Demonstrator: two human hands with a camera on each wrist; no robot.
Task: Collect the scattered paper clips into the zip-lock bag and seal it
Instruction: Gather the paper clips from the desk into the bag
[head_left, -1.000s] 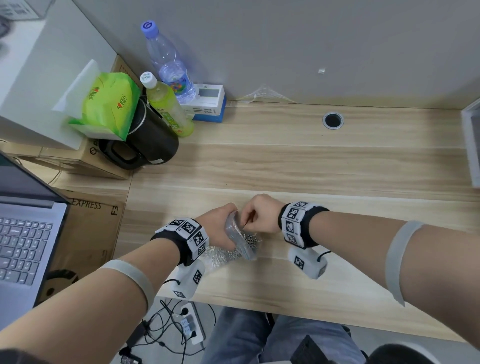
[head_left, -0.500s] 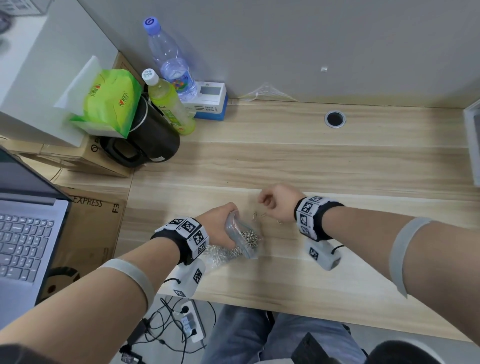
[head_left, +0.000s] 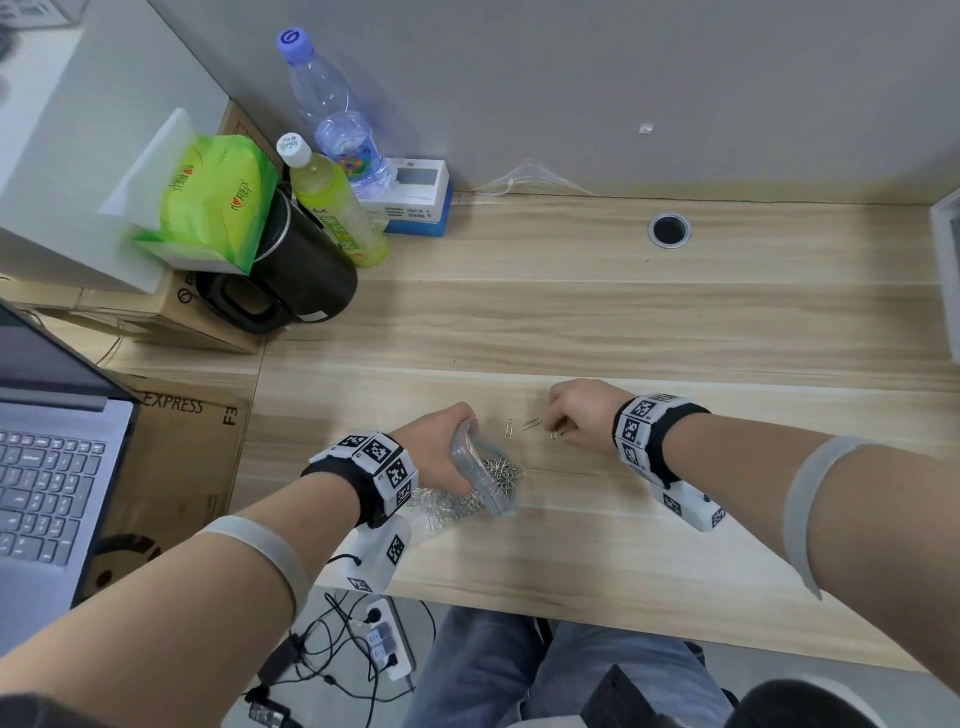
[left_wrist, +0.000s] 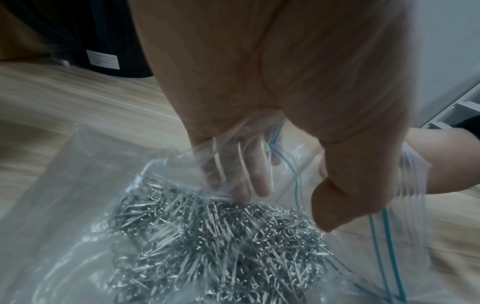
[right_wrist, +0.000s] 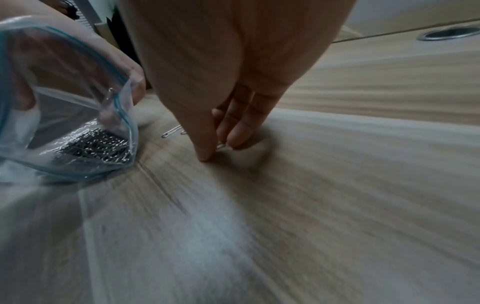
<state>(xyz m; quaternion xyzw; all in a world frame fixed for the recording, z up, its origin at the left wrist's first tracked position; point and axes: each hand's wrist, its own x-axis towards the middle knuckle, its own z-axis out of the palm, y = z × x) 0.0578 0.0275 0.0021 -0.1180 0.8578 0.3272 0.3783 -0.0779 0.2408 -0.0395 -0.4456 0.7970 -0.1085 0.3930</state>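
Just right of the zip-lock bag (head_left: 480, 470), right hand (head_left: 582, 410) pinches a paper clip (right_wrist: 221, 146) on the desk (head_left: 675, 322); two more clips (head_left: 521, 427) lie btwn. Left hand (head_left: 441, 452) grips the bag's mouth, holding it agape for drop-ins.

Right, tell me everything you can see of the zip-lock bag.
The clear plastic zip-lock bag with blue seal lines sits on the light wooden desk, mouth open and raised, unsealed. The left hand grips its rim, some fingers inside against the wall. A heap of silver metal paper clips fills its bottom. The plastic looks thin and crinkled.
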